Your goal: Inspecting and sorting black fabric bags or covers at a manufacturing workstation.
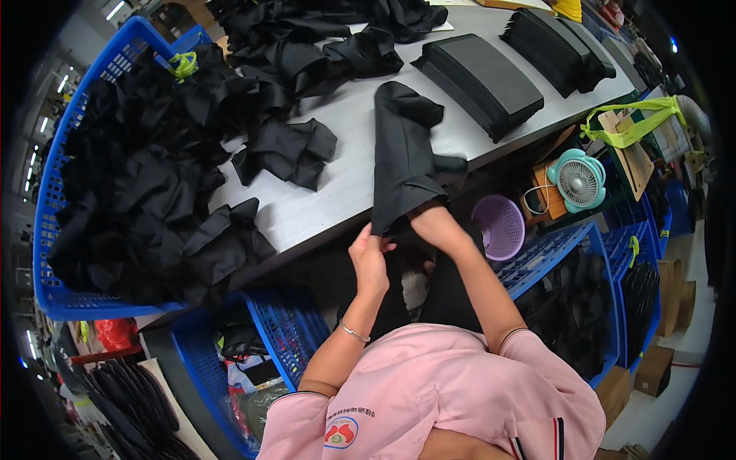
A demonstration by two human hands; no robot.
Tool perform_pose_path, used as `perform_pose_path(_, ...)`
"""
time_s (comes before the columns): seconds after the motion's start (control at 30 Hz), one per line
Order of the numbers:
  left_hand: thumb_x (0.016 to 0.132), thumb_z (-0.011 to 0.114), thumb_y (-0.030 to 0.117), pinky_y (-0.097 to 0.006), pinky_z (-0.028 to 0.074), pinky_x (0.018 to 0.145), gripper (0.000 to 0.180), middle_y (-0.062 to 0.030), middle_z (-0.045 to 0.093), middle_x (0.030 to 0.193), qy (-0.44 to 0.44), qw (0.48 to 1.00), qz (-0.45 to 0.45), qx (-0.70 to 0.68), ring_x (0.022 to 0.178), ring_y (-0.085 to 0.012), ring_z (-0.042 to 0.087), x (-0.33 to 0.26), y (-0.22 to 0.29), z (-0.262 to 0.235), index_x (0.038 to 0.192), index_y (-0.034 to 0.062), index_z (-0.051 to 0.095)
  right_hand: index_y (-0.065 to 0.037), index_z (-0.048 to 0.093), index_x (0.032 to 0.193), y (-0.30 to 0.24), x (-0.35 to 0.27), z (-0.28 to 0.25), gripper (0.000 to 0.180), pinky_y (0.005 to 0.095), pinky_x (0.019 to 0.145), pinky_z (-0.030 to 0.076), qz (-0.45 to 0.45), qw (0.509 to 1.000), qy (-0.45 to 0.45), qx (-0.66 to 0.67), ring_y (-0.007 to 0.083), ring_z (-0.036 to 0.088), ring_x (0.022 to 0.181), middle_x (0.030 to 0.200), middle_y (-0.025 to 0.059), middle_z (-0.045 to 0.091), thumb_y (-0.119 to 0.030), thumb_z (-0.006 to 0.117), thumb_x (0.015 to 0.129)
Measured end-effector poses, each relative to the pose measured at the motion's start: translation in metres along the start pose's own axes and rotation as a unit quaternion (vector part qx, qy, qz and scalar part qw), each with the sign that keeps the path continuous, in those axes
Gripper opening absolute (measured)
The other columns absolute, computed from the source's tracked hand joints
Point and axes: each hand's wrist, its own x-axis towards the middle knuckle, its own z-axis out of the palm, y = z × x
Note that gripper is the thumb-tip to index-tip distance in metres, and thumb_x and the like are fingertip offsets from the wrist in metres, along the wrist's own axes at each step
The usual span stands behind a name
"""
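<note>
A piece of black cloth (406,153) stretches from the grey table over its near edge toward me. My left hand (369,259) pinches its lower left corner between thumb and fingers. At the lower right edge of the cloth, my right hand (438,226) grips it, with its fingertips hidden under the fabric. The far end of the cloth is folded and lies on the table. Left of it rests a loose crumpled black cloth piece (290,152), apart from both hands.
A blue basket (44,230) heaped with black cloth stands at left. Black stacks (483,80) lie at the far right of the table (322,207). Below the right edge are a purple basket (500,228), a turquoise fan (580,180) and a blue crate (563,257).
</note>
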Motion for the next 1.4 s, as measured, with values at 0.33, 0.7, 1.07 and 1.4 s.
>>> perform_pose_path(0.33,0.090,0.051,0.001,-0.027,0.050,0.080,0.026,-0.0035,0.069,0.100,-0.073,0.993,-0.086,-0.038,0.089,-0.0105,0.063,0.017,-0.032,-0.012,0.111,-0.0010,0.066,0.000,0.067,0.107,-0.009,-0.005,0.051,0.030,0.0512,0.099,0.045,-0.002,0.942,0.004,-0.336,0.0384,0.061,0.108,0.112,0.0217,0.065,-0.009,0.060,0.079)
perform_pose_path(0.7,0.088,0.059,-0.001,-0.029,0.049,0.086,0.033,-0.0049,0.066,0.112,-0.158,0.972,-0.162,0.066,0.098,-0.0142,0.062,0.020,-0.025,-0.013,0.121,-0.0021,0.062,-0.005,0.069,0.088,0.014,-0.005,0.042,0.015,0.0465,0.066,0.055,-0.142,0.861,0.015,-0.488,0.0297,0.069,0.083,0.083,0.0150,0.066,-0.017,0.063,0.082)
perform_pose_path(1.07,0.088,0.072,0.001,-0.024,0.050,0.064,0.011,0.0018,0.060,0.076,-0.056,0.986,0.065,0.142,0.071,-0.0084,0.059,-0.035,0.046,-0.010,0.097,0.0004,0.064,-0.012,0.072,0.091,0.017,-0.019,0.043,0.013,0.0476,0.069,0.053,-0.159,0.913,0.027,-0.376,0.0339,0.066,0.081,0.088,0.0112,0.067,-0.021,0.066,0.084)
perform_pose_path(1.4,0.099,0.056,0.026,-0.046,0.028,0.118,0.048,-0.0144,0.046,0.151,-0.352,0.588,0.415,0.598,0.143,-0.0338,0.037,0.111,0.061,0.027,0.142,0.0080,0.050,-0.005,0.065,0.119,0.009,-0.034,0.045,0.039,0.0534,0.093,0.046,-0.216,0.927,0.080,-0.296,0.0393,0.060,0.109,0.117,0.0214,0.063,-0.018,0.068,0.082)
